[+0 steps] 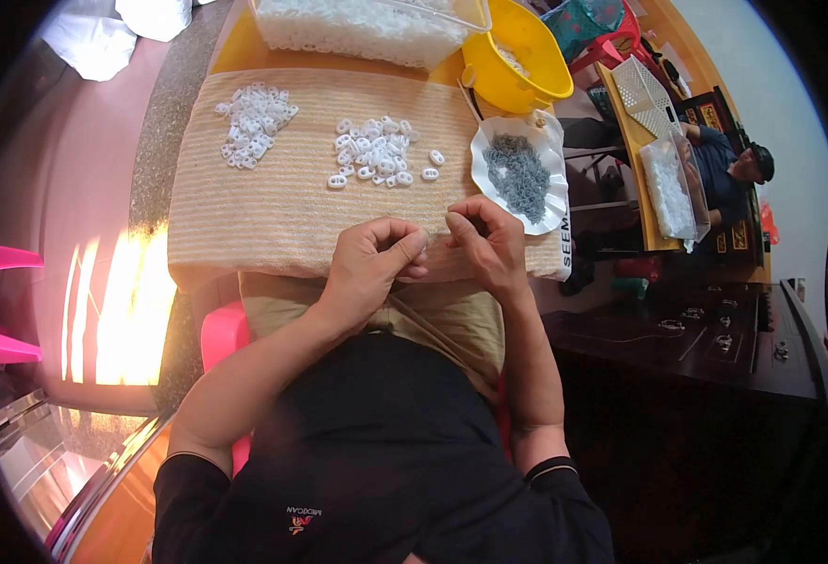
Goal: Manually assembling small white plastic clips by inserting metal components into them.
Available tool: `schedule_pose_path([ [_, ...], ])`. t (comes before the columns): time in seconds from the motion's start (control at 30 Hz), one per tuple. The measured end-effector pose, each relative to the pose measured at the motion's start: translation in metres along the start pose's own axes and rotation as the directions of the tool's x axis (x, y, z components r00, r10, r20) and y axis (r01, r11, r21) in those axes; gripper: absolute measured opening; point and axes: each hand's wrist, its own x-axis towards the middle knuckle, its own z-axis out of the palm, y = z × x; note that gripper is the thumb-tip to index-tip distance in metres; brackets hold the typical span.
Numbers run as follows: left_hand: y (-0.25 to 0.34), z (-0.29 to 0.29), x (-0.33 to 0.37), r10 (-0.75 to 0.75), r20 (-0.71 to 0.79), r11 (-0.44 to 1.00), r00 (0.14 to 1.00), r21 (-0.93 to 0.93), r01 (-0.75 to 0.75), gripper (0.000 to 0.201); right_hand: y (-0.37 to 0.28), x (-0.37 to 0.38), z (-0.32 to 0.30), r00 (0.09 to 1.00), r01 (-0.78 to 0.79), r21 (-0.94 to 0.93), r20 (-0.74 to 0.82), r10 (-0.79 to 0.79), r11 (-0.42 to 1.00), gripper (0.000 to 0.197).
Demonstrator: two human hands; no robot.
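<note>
My left hand (369, 263) is closed in a pinch, thumb against the curled fingers, just above the near edge of the cloth-covered table. Facing it, my right hand (489, 242) also pinches, its fingertips a little apart from the left ones. A thin greyish bit seems to show between the two, too small to name. Beyond my hands lies a heap of white oval plastic pieces with two holes (373, 150). Close to my right hand stands a white scalloped dish (557, 155) full of small grey wiry parts (517, 177).
Smaller white plastic pieces (256, 125) are heaped at the far left of the striped cloth (235, 216). A clear bin of white parts (367, 33) and a yellow basin (517, 80) stand at the back. A person (729, 174) sits at the right beside another bin (674, 193).
</note>
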Motion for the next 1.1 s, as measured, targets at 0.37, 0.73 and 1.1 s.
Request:
schedule_pose_path([
  [0.37, -0.002, -0.001, 0.001, -0.015, 0.000, 1.000, 1.000, -0.016, 0.015, 0.017, 0.004, 0.014, -0.002, 0.987, 0.148, -0.204, -0.036, -0.159, 0.968, 0.014],
  [0.73, -0.006, 0.000, -0.002, 0.075, 0.035, 0.995, 0.997, 0.056, -0.077, 0.015, -0.010, -0.029, 0.011, 0.983, -0.158, 0.375, 0.144, 0.110, 0.913, 0.016],
  [1.1, -0.004, 0.001, -0.002, 0.052, 0.050, 0.998, 0.997, 0.028, -0.053, 0.016, -0.005, -0.029, 0.017, 0.988, -0.113, 0.419, 0.146, 0.056, 0.901, 0.015],
])
